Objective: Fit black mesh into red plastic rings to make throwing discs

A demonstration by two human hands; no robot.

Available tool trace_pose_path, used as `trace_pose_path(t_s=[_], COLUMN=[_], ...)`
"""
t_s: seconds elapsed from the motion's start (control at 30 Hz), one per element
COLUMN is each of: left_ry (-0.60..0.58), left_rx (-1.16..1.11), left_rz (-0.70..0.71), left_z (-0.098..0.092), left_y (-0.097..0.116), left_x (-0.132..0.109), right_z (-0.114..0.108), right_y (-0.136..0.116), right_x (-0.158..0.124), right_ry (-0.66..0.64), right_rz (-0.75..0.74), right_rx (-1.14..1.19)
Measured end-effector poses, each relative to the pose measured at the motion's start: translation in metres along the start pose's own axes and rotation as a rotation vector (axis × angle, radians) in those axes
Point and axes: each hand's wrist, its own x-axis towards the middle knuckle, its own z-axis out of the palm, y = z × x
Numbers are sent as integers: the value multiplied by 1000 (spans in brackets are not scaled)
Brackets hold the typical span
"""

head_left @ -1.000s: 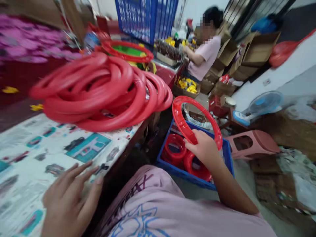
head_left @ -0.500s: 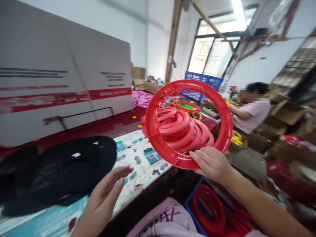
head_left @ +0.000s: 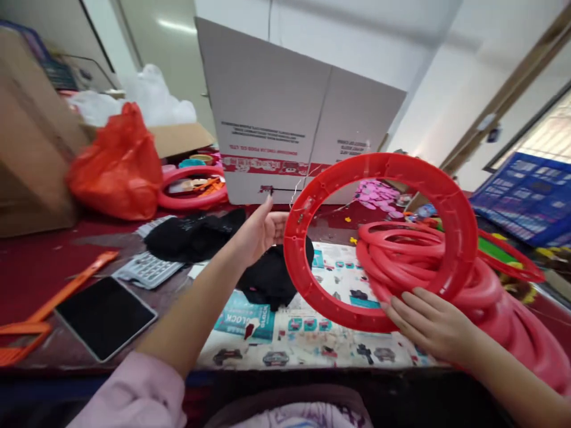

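Note:
My right hand [head_left: 430, 324] grips the lower right rim of a red plastic ring [head_left: 379, 166], fingers on the rim. The ring is tilted up above the table, its hollow, ribbed side towards me. My left hand [head_left: 263, 235] is just left of the ring, thumb raised and fingers apart, with nothing visible in it; its fingertips come close to the ring's left edge, and whether they touch I cannot tell. Thin pale wires [head_left: 295, 193] show by that edge. Behind and right of the ring lies a pile of pinkish-red rings [head_left: 495, 297]. Crumpled black fabric [head_left: 267, 276] lies under my left hand.
A large cardboard panel [head_left: 267, 101] stands at the back. Leftward are a tablet [head_left: 106, 318], a calculator [head_left: 149, 268], orange plastic strips [head_left: 74, 285] and a red plastic bag [head_left: 120, 169]. Pink pieces [head_left: 379, 199] and a blue crate [head_left: 529, 196] are at the right.
The view has swung left, bringing the tablet and red bag into sight. My left hand has reached forward to beside the ring. The right hand still holds the ring.

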Motion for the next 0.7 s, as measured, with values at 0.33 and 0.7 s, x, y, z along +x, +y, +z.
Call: trace_pose_path(t_s=[0.33,0.7], left_ry=[156,-174], left_rx=[-107,770], left_rz=[305,696], left_z=[-13,-9], left_y=[21,5], left_x=[29,-24], right_z=[39,66], right_y=[22,64], right_x=[6,-1], right_ry=[-22,-103], right_rz=[-36,135], right_rx=[71,27])
